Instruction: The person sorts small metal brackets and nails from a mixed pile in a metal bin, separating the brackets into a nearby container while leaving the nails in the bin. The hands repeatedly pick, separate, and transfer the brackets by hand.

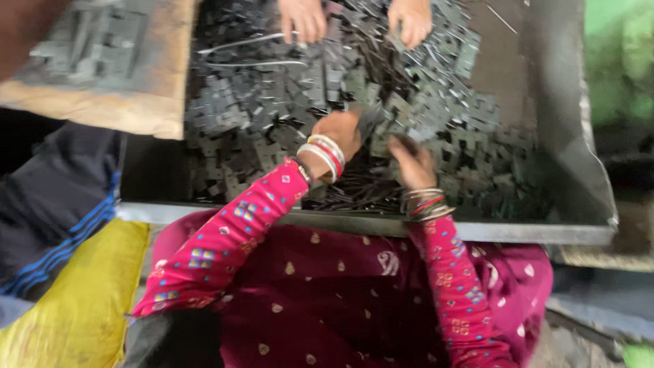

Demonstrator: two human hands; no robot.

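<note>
At far left of the frame a yellow cloth sack (75, 300) is seen, w/ a worn wooden board (102, 102) at upper left. At centre, the left hand (338, 131) is closed on a dark flat metal piece (370, 119) lifted from the heap of small dark cross-shaped metal stampings (272, 123), which fills the grey sheet-metal tray (572, 136). Just right of it, the right hand (412, 163) is curled over the heap; whether anything is pinched can't be told (blur). At top centre, two hands of another person (303, 17) are dug into the same heap. Step judged: sorting/picking pieces. A firm pinch on one piece seems needed.
</note>
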